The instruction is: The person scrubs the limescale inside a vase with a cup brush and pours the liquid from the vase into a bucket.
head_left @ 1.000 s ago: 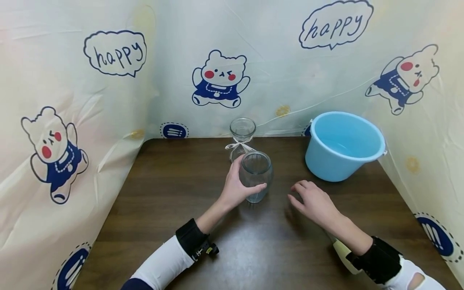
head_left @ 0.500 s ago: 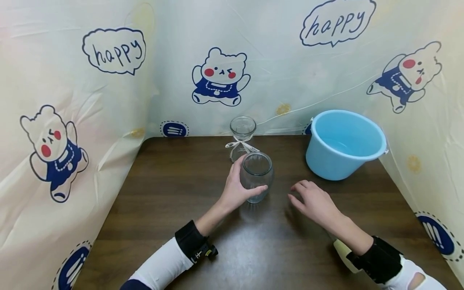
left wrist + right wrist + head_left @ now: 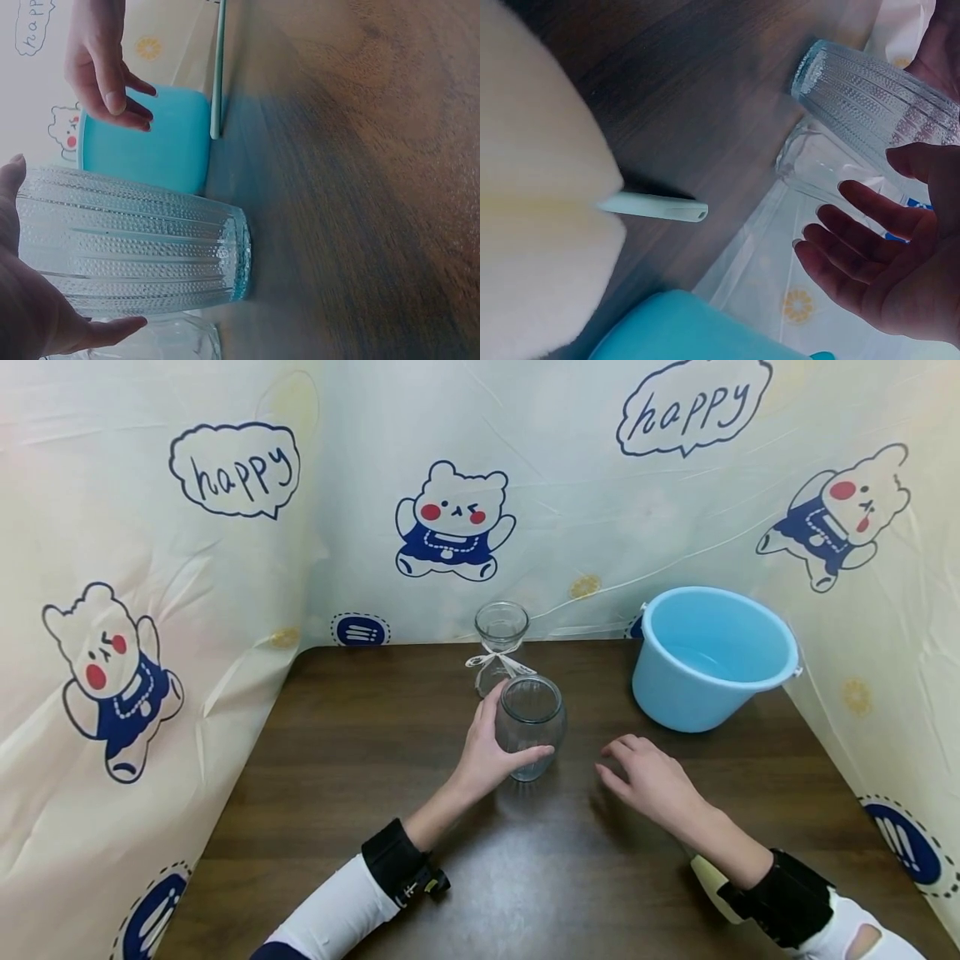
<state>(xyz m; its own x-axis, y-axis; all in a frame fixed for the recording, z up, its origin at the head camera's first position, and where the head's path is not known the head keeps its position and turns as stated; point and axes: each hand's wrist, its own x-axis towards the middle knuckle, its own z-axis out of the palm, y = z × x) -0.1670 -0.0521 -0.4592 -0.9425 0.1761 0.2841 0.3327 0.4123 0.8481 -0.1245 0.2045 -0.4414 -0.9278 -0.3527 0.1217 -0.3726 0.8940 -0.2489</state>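
My left hand grips a clear glass jar, with the thumb across its near side and the fingers round the far left side. The left wrist view shows the jar's dotted, ribbed glass and its thick base close to the table. My right hand hovers right of the jar, fingers loosely bent and holding nothing. Under the right forearm lies a sponge brush, mostly hidden in the head view. The right wrist view shows its big cream sponge head and pale green handle.
A glass vase with a white bow stands just behind the jar, near the table's back edge. At the back right is a light blue bucket. A printed cloth hangs round the back and sides of the brown table.
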